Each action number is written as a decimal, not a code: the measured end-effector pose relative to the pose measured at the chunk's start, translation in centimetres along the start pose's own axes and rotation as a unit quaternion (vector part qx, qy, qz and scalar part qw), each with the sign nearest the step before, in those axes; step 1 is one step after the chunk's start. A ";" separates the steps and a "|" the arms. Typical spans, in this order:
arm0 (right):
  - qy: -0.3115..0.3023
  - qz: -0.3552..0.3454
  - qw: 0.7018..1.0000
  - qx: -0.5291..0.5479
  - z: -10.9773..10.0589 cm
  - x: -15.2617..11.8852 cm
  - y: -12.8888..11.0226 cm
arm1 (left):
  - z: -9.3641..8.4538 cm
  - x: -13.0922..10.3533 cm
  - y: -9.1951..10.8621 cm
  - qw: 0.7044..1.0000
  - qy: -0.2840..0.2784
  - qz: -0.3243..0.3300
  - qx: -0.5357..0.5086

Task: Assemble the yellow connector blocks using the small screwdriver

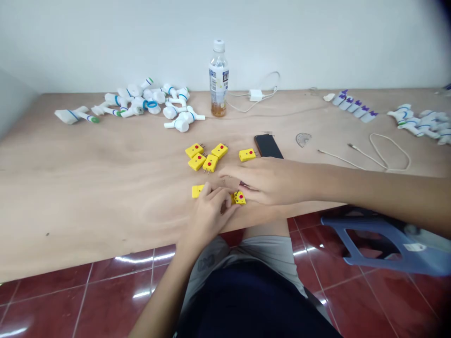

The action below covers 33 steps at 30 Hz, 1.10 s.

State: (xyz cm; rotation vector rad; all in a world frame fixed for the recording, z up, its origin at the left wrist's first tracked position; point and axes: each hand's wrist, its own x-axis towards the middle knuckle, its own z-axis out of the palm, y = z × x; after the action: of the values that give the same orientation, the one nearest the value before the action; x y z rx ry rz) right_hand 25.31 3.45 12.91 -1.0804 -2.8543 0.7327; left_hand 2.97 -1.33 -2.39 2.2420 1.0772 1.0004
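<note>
Near the table's front edge my left hand pinches a yellow two-pin plug with a red dot; my fingers partly cover it. My right hand reaches in from the right, its thumb close beside that plug and its fingers curled over. Something small and dark shows between these fingers, too hidden to name. Another yellow plug lies against the back of my left fingers. Beyond my hands, several yellow plugs with metal pins lie in a loose group. A separate yellow plug rests by the phone.
A black phone lies behind my right hand. Farther back stand a drink bottle and a white charger. White fittings are heaped left; purple-tipped pieces and a white cable lie right. A blue stool stands below.
</note>
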 end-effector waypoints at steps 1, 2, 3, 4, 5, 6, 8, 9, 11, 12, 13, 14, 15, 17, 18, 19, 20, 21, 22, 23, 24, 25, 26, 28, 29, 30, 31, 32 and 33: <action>0.000 -0.002 1.000 -0.003 0.0 0.0 0.0 | 0.0 0.0 0.0 1.000 -0.002 -0.001 0.001; 0.000 -0.006 1.000 -0.006 0.1 -0.1 0.0 | 0.0 0.0 0.0 1.000 -0.004 -0.001 0.002; 0.000 -0.011 1.000 -0.006 0.1 -0.1 0.0 | 0.0 0.0 0.0 1.000 -0.008 -0.001 0.002; 0.001 -0.017 1.000 -0.001 0.1 -0.1 0.1 | 0.0 0.0 0.0 1.000 -0.011 -0.001 0.001; 0.001 -0.023 1.000 0.009 0.1 -0.1 0.1 | 0.0 0.0 0.0 1.000 -0.014 0.000 0.001; 0.002 -0.026 0.999 0.019 0.0 -0.1 0.2 | 0.0 0.0 -0.1 1.000 -0.016 0.000 0.001; 0.003 -0.026 0.999 0.031 0.0 -0.1 0.2 | 0.0 0.0 -0.1 1.000 -0.014 -0.002 0.000; 0.001 -0.024 0.999 0.036 -0.1 -0.2 0.3 | 0.0 0.0 -0.1 1.000 -0.012 -0.002 -0.002; -0.001 -0.030 0.999 0.040 -0.1 -0.2 0.4 | 0.0 0.0 -0.1 1.000 -0.011 -0.001 -0.004; 0.000 -0.032 0.999 0.039 -0.1 -0.2 0.4 | 0.0 0.0 -0.1 1.000 -0.012 -0.002 -0.003; 0.001 -0.031 0.999 0.036 -0.1 -0.2 0.4 | 0.0 0.0 -0.1 1.000 -0.011 -0.001 -0.001; 0.001 -0.024 0.999 0.033 -0.1 -0.3 0.4 | 0.0 0.0 -0.1 1.000 -0.011 0.000 0.002; 0.000 -0.012 0.999 0.029 0.0 -0.3 0.4 | 0.0 0.0 -0.1 1.000 -0.010 0.001 0.006; -0.005 0.010 1.000 0.025 0.0 -0.3 0.3 | -0.1 0.0 0.0 1.000 -0.011 0.004 0.011; -0.009 0.017 1.000 0.023 0.0 -0.3 0.2 | -0.1 0.0 0.0 1.000 -0.013 0.005 0.012; -0.013 0.023 0.999 0.021 0.0 -0.3 0.2 | -0.1 0.0 0.0 1.000 -0.015 0.005 0.013; -0.016 0.025 0.999 0.021 0.0 -0.3 0.2 | -0.2 0.0 0.1 1.000 -0.018 0.003 0.013; -0.018 0.026 0.999 0.023 0.0 -0.3 0.2 | -0.2 0.1 0.1 1.000 -0.020 0.001 0.010; -0.017 0.025 0.999 0.028 0.0 -0.3 0.3 | -0.2 0.1 0.2 1.000 -0.020 0.000 0.008; -0.015 0.023 0.999 0.032 0.1 -0.3 0.5 | -0.3 0.1 0.2 1.000 -0.021 -0.002 0.005; -0.015 0.020 0.999 0.033 0.1 -0.3 0.6 | -0.4 0.1 0.3 1.000 -0.022 -0.004 0.002; -0.016 0.019 0.999 0.032 0.2 -0.3 0.8 | -0.4 0.1 0.4 1.000 -0.023 -0.007 0.001; -0.017 0.020 0.999 0.027 0.2 -0.3 0.9 | -0.5 0.1 0.5 1.000 -0.025 -0.011 0.001; -0.019 0.027 0.999 0.018 0.2 -0.4 0.9 | -0.6 0.1 0.6 0.999 -0.032 -0.017 0.004; -0.015 0.030 0.999 0.018 0.2 -0.4 0.9 | -0.6 0.1 0.7 0.999 -0.033 -0.018 0.006; -0.010 0.033 0.999 0.023 0.2 -0.5 0.8 | -0.6 0.1 0.7 0.999 -0.032 -0.016 0.009; -0.005 0.036 0.999 0.031 0.1 -0.5 0.6 | -0.5 0.1 0.6 0.999 -0.029 -0.012 0.011; -0.004 0.040 0.998 0.038 0.1 -0.6 0.5 | -0.5 0.1 0.5 1.000 -0.026 -0.007 0.011; -0.004 0.043 0.998 0.044 0.1 -0.6 0.4 | -0.4 0.1 0.5 1.000 -0.022 -0.003 0.010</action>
State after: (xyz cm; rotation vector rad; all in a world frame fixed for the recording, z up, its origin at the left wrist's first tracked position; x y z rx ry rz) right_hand 25.97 3.28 12.79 -1.1971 -2.7686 0.8605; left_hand 2.94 -1.48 -1.77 2.2645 1.0786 0.9379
